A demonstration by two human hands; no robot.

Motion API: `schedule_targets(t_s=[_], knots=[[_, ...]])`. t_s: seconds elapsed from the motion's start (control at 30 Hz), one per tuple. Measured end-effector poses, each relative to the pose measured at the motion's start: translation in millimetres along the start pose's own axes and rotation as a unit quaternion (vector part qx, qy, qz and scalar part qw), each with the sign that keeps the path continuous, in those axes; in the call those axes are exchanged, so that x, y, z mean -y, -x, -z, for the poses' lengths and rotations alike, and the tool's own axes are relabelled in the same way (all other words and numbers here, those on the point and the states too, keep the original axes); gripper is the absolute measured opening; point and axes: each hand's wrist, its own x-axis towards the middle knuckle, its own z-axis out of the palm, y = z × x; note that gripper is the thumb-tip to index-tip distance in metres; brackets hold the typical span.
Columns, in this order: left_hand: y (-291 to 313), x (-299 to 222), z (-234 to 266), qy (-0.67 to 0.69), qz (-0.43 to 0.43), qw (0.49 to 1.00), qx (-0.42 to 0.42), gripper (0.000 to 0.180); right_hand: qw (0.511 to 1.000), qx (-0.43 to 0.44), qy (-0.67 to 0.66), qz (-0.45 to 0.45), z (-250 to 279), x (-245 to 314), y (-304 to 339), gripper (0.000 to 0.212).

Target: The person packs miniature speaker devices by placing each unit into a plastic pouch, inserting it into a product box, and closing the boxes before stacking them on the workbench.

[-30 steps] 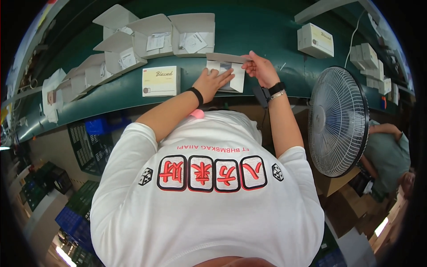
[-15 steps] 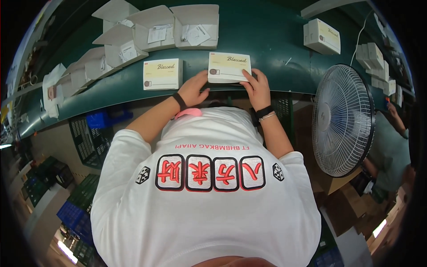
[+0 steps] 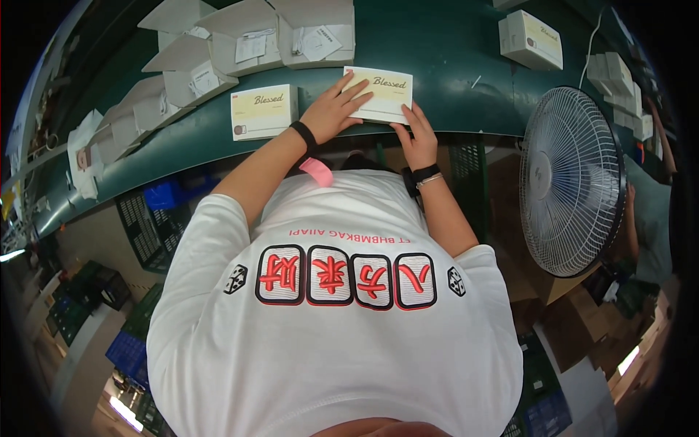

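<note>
A closed white and pale-yellow carton (image 3: 386, 91) lies at the near edge of the green work surface (image 3: 437, 44). Over its left part my left hand (image 3: 331, 109) rests with fingers stretched out and apart. My right hand (image 3: 419, 135) grips the carton's lower right corner, thumb and fingertips at its edge. To the left, beside my left wrist, stands a second closed carton (image 3: 263, 111) of the same kind, touched by neither hand.
Several open white boxes (image 3: 317, 33) with paper slips inside curve along the left. More closed cartons (image 3: 531, 40) stand at the far right. A large fan (image 3: 571, 182) is to my right, with another person (image 3: 648, 211) behind it. Crates (image 3: 156, 226) sit below the surface.
My left hand has moved from the carton's left side onto its top, fingers spread. My right fingers have slid from the top to the lower right corner.
</note>
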Motion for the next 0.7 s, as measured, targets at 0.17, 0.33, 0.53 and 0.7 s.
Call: schedule_targets(t_s=[0.17, 0.33, 0.53, 0.7], knots=[[0.2, -5.8, -0.1, -0.019, 0.013, 1.0, 0.004, 0.065, 0.999, -0.037, 0.016, 0.007, -5.5, -2.2, 6.3, 0.042], [1.2, -9.7, 1.4, -0.046, 0.032, 0.998, 0.014, 0.064, 0.999, -0.047, 0.01, 0.006, -8.4, -4.2, 7.4, 0.04], [4.1, -9.2, -4.9, -0.032, 0.048, 0.998, -0.011, 0.065, 0.997, -0.065, 0.022, 0.018, -13.7, -4.4, 8.2, 0.04], [4.3, -11.9, -2.0, -0.06, 0.04, 0.997, 0.0, 0.064, 0.993, -0.085, 0.066, 0.044, -18.3, -6.6, 12.7, 0.037]])
